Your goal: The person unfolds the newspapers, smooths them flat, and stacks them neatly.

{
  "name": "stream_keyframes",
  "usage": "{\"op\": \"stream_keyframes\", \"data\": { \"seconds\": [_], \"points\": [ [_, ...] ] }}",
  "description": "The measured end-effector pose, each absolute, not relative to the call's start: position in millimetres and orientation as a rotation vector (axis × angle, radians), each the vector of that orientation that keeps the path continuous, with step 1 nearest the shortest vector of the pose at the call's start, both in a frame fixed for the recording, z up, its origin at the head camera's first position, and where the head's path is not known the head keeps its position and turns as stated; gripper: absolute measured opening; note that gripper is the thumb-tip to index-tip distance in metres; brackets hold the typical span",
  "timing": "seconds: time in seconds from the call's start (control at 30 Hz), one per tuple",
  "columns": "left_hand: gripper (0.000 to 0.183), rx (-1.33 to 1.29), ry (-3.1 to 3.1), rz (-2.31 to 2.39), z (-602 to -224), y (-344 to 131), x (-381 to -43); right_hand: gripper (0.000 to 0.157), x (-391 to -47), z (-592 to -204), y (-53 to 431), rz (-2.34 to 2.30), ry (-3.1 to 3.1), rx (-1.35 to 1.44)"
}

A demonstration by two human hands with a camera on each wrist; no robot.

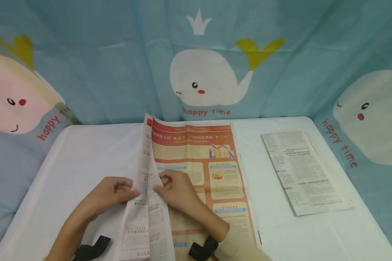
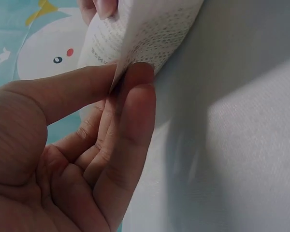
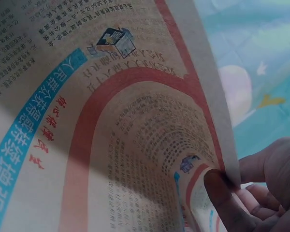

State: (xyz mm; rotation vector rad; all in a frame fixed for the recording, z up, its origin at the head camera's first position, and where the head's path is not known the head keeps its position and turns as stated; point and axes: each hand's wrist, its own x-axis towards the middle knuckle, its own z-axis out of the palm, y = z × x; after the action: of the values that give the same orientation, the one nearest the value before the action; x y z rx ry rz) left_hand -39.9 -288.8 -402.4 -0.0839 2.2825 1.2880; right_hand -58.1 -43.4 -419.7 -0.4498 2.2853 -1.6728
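Observation:
A newspaper [image 1: 196, 145] lies on the white table, its red and orange page facing up on the right. Its left leaves stand raised and parted along the middle. My left hand [image 1: 112, 194] pinches the left leaf between thumb and fingers; in the left wrist view, the thin paper edge [image 2: 128, 48] sits between them. With thumb and finger, my right hand [image 1: 181, 188] pinches the edge of the leaf just right of it. In the right wrist view this leaf [image 3: 125, 140] curves up, showing its red-bordered print, with the right hand [image 3: 261, 193] at its edge.
A folded newspaper [image 1: 300, 170] lies flat on the right side of the white table [image 1: 85, 152]. Behind the table hangs a blue curtain [image 1: 117, 72] printed with whales. Black straps [image 1: 93, 248] sit at both wrists.

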Motion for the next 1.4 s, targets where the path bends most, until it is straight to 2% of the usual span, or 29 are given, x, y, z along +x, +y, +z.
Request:
{"op": "stream_keyframes", "data": {
  "seconds": [0.17,0.53,0.77,1.4],
  "points": [
    [0.041,-0.110,2.337,1.280,-404,-288,-40,0.023,-60,-414,-36,-1.698,2.287,-0.436],
    [0.040,-0.098,2.327,1.290,-405,-291,-40,0.030,-63,-413,0,-1.752,2.172,-0.349],
    [0.041,-0.139,2.355,1.239,-406,-296,-37,0.041,-62,-411,26,-1.755,2.259,-0.291],
    [0.052,-0.277,2.407,1.195,-398,-312,-20,0.044,-62,-401,121,-1.819,2.146,-0.120]
  ]
}}
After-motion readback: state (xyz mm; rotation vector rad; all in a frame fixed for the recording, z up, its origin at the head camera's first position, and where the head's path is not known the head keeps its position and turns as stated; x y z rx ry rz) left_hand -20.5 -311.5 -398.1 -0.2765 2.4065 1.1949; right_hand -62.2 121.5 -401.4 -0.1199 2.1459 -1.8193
